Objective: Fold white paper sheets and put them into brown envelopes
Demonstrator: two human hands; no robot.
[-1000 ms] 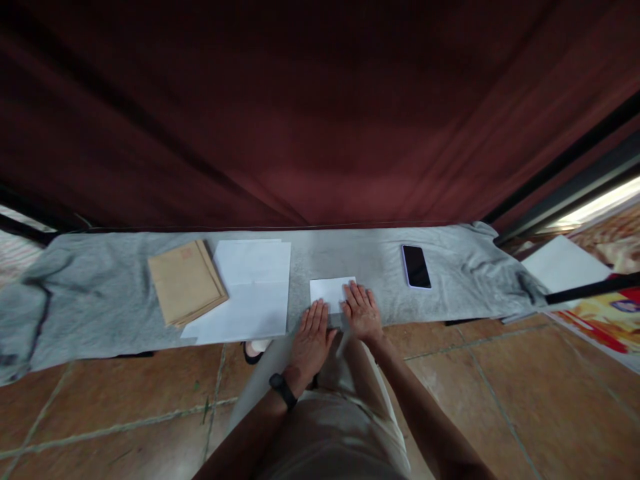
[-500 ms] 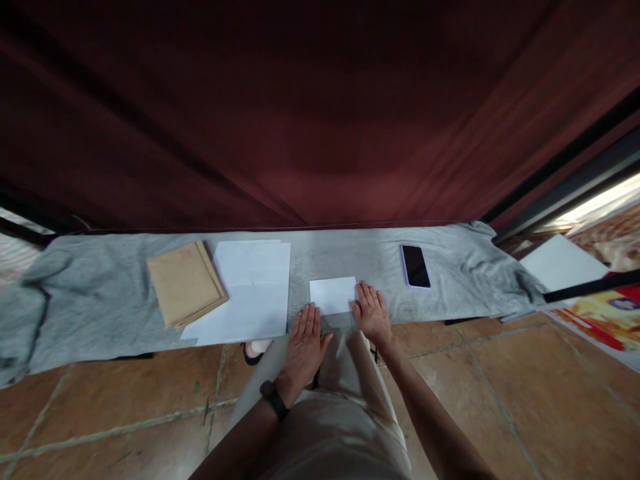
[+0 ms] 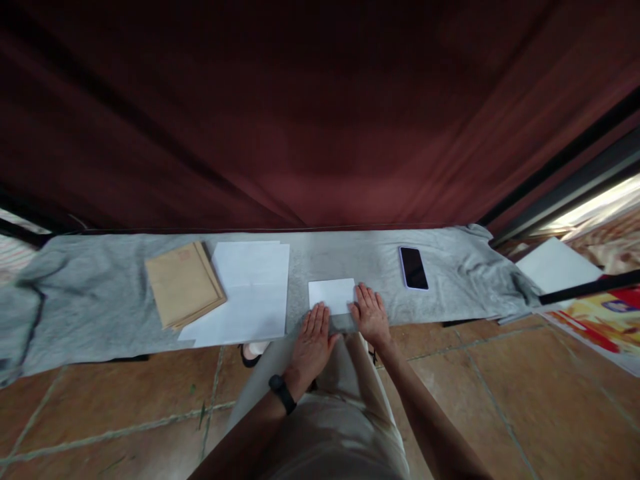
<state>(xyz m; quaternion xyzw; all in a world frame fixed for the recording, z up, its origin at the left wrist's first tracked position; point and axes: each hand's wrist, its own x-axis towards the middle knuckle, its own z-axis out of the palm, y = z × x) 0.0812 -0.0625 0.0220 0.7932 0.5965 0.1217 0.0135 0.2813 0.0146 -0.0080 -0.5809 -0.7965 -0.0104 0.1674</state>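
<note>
A small white rectangle of paper (image 3: 332,295), seemingly folded, lies flat on the grey cloth in front of me. My left hand (image 3: 311,343) lies flat with fingers stretched, its fingertips on the near left edge of the paper. At the paper's right edge rests my right hand (image 3: 370,315), palm down, fingers extended and touching or very close to it. Neither hand grips anything. To the left are larger white sheets (image 3: 253,293), with a stack of brown envelopes (image 3: 183,283) overlapping their left side.
A phone (image 3: 414,268) with a dark screen lies right of my hands on the grey cloth (image 3: 345,250). Behind the narrow surface hangs a dark red curtain (image 3: 310,147). At far right are a white sheet (image 3: 557,265) and a colourful printed sheet (image 3: 607,323).
My left hand has slid slightly to the right along the paper's near edge, its fingertips now on the paper. The right hand stays almost in place; the view has shifted a little.
</note>
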